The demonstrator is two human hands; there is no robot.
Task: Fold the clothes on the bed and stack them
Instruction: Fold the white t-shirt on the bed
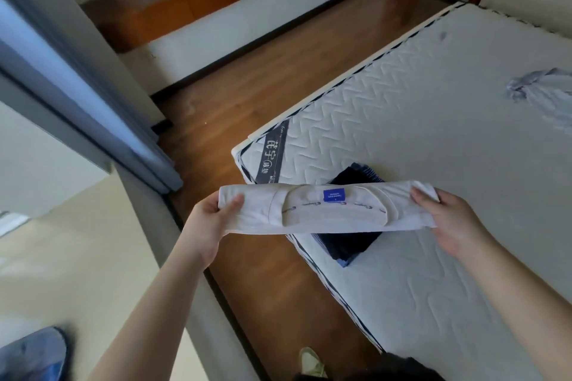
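A folded white T-shirt (328, 213) with a blue neck label is stretched level in the air between both hands, above the near corner of the bed. My left hand (213, 215) grips its left end, thumb on top. My right hand (445, 219) pinches its right end. Under the shirt, a stack of folded dark blue clothes (349, 241) lies on the mattress (433, 139) near its edge, partly hidden by the shirt. A crumpled light blue garment (544, 93) lies loose at the far right of the mattress.
Wooden floor (263, 83) runs along the bed's left side. A wall-hung wooden cabinet (173, 0) sits at the back left and grey-blue curtains (77, 86) hang at left. My shoe (312, 362) stands by the bed's near edge.
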